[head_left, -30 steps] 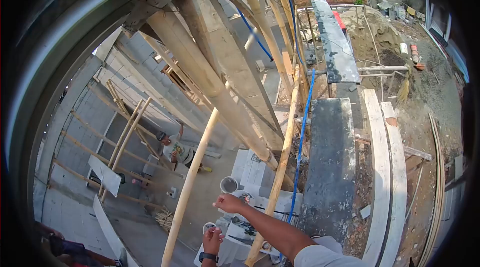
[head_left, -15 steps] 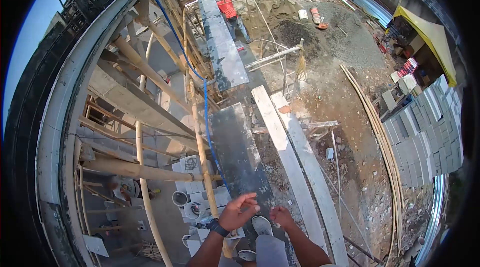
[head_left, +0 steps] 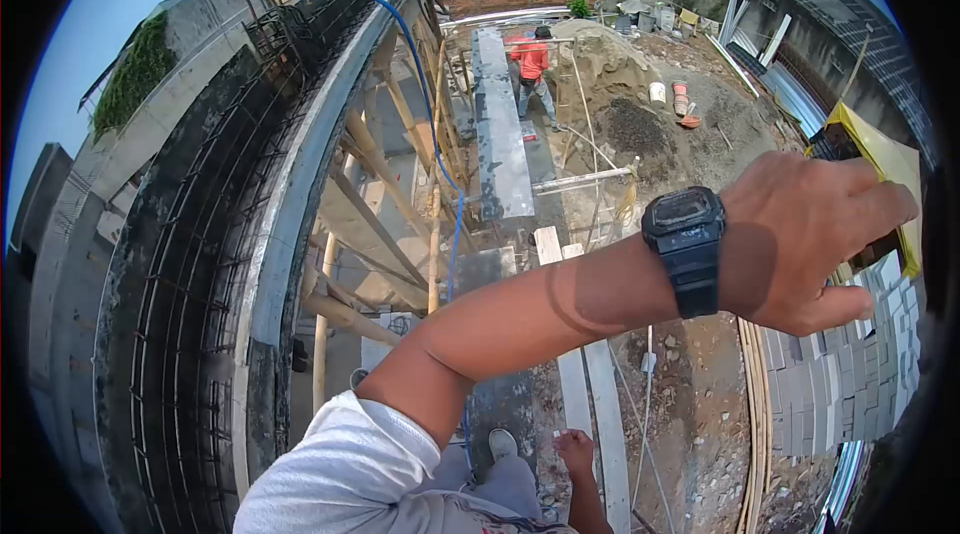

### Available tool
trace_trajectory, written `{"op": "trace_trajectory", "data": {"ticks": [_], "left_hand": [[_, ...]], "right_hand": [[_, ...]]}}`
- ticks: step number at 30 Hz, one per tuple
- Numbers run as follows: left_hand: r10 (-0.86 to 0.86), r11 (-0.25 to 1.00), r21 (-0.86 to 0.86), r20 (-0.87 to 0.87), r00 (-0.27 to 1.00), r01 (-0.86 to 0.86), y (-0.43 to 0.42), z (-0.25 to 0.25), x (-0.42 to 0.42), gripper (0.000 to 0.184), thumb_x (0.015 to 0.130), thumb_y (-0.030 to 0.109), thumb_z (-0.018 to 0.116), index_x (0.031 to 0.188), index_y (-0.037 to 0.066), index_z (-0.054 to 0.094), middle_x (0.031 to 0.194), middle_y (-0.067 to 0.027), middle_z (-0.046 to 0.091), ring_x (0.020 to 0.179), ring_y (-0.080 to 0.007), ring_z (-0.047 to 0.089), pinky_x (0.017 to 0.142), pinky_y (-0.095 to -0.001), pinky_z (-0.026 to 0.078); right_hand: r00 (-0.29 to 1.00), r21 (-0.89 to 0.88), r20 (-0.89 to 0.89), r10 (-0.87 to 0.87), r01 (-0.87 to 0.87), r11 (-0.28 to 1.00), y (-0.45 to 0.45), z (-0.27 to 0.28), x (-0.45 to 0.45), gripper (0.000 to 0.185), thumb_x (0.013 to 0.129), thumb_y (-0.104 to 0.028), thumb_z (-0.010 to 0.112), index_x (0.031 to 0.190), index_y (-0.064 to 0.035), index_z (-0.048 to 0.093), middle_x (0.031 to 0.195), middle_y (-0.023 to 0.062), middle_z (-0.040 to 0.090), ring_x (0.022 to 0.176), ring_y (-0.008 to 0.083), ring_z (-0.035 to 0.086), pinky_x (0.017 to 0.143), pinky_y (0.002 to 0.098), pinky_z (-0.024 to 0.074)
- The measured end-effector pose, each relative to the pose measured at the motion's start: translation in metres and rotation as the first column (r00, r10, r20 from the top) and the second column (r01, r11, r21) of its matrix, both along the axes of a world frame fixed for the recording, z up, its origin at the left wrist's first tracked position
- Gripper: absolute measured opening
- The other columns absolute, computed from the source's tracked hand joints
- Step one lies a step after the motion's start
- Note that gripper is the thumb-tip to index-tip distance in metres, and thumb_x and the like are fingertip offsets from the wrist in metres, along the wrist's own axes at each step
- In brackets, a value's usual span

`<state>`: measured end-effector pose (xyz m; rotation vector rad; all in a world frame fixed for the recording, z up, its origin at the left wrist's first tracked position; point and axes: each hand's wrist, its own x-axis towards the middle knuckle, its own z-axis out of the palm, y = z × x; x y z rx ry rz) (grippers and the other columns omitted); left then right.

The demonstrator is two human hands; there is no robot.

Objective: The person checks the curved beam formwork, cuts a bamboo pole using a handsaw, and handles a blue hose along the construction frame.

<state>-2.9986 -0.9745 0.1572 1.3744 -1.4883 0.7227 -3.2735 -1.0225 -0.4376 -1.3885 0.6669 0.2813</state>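
My left hand (head_left: pixel 810 239) is raised close to the camera on the right, its arm crossing the middle of the view. A black digital wristwatch (head_left: pixel 687 234) is on that wrist. The fingers are apart and hold nothing I can see. Low down, beside the pale planks, my right hand (head_left: pixel 573 452) has its fingers curled together. A tiny pale spot shows at those fingertips; I cannot make out what it is. My shoe (head_left: pixel 503 444) stands on a dark, narrow walkway board (head_left: pixel 490 399).
On the left runs a formwork beam with steel rebar (head_left: pixel 190 334), a blue hose (head_left: pixel 418 54) looping over it. Bamboo poles (head_left: pixel 436 184) prop it. Ahead, a person in a red shirt (head_left: pixel 530 59) stands beside a raised platform (head_left: pixel 500 134). Grey blocks (head_left: pixel 830 394) are stacked right.
My left hand has swung up and to the right, across the view, away from my right hand. The camera has tilted up and turned left, showing more of the rebar beam.
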Motion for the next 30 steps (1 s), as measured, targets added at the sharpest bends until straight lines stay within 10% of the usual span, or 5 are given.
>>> {"op": "trace_trajectory", "data": {"ticks": [4, 8, 14, 25, 30], "left_hand": [[0.395, 0.875, 0.234, 0.16, 0.905, -0.423, 0.113, 0.058, 0.08, 0.061, 0.081, 0.036, 0.077, 0.132, 0.008, 0.056, 0.107, -0.0131, 0.068, 0.078, -0.0232, 0.071, 0.069, -0.034, 0.057], [0.838, 0.314, 0.52, 0.242, 0.49, -0.794, 0.283, 0.039, 0.171, 0.058, 0.086, 0.039, 0.071, 0.131, 0.006, 0.057, 0.106, -0.0146, 0.068, 0.086, -0.0269, 0.071, 0.076, -0.0381, 0.055], [0.884, -0.467, 0.793, 0.427, -0.19, -0.393, 0.496, -0.08, 0.198, 0.084, 0.077, 0.052, 0.075, 0.14, 0.003, 0.046, 0.132, -0.0272, 0.053, 0.122, -0.042, 0.054, 0.101, -0.0463, 0.047], [0.97, -0.086, 0.847, -0.049, -0.237, -0.524, 0.573, -0.161, 0.219, 0.088, 0.08, 0.031, 0.074, 0.147, -0.003, 0.026, 0.132, -0.0332, 0.052, 0.116, -0.0463, 0.057, 0.099, -0.047, 0.047], [0.97, -0.059, 0.841, -0.079, -0.23, -0.537, 0.562, -0.153, 0.22, 0.089, 0.079, 0.018, 0.075, 0.148, -0.004, 0.023, 0.131, -0.0346, 0.052, 0.115, -0.0483, 0.056, 0.098, -0.0465, 0.046]], "right_hand": [[0.983, -0.099, -0.011, -0.181, 0.179, 0.979, -0.06, 0.015, 0.018, 0.021, 0.092, -0.021, 0.064, 0.09, -0.0004, 0.06, 0.072, 0.0077, 0.064, 0.056, 0.0125, 0.06, 0.043, 0.0254, 0.0424], [0.945, -0.088, -0.06, -0.322, 0.316, 0.945, -0.098, 0.03, 0.062, 0.016, 0.096, -0.022, 0.06, 0.09, -0.0064, 0.057, 0.069, 0.0041, 0.06, 0.053, 0.0116, 0.057, 0.042, 0.0237, 0.0407], [0.984, -0.131, 0.059, -0.167, 0.173, 0.976, -0.057, 0.089, 0.193, 0.02, 0.097, -0.023, 0.061, 0.087, -0.0056, 0.058, 0.071, 0.0047, 0.063, 0.057, 0.0097, 0.058, 0.048, 0.0226, 0.0436], [0.785, -0.314, 0.189, 0.59, -0.521, 0.794, 0.14, 0.142, 0.502, 0.025, 0.096, -0.025, 0.063, 0.103, -0.0016, 0.062, 0.083, 0.0033, 0.066, 0.069, 0.0101, 0.062, 0.064, 0.0243, 0.0491], [0.775, -0.3, 0.273, 0.57, -0.494, 0.816, 0.168, 0.155, 0.59, 0.025, 0.095, -0.026, 0.065, 0.102, -0.0021, 0.063, 0.082, 0.0017, 0.065, 0.07, 0.0093, 0.06, 0.063, 0.024, 0.0472]]}}
